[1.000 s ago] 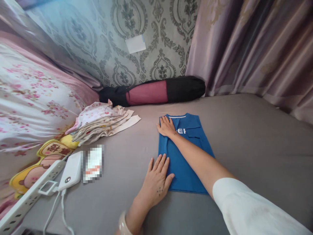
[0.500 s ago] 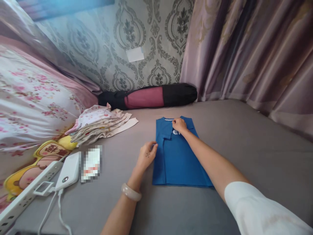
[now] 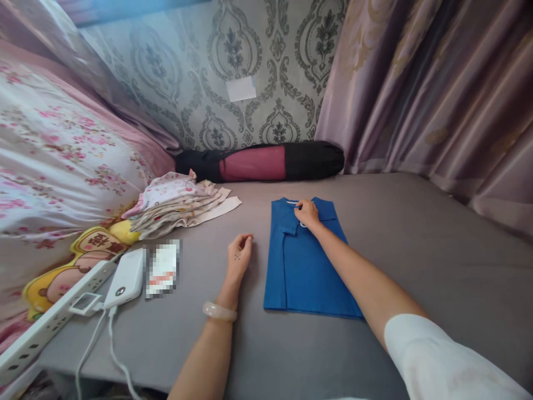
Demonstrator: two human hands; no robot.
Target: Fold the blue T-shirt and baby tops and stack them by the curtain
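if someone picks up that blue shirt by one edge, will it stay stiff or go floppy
Likely floppy: the blue shirt looks like soft cloth, lying flat on the grey sheet. Its folds would probably fall open, since the sleeve is just laid over the front with no visible fastening. It's probably light for its size, as it looks thin.

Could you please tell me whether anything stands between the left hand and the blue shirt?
Nothing visible does: between the left hand and the left edge of the blue shirt, only the grey sheet shows. The right hand is over the shirt near its collar, outside that gap.
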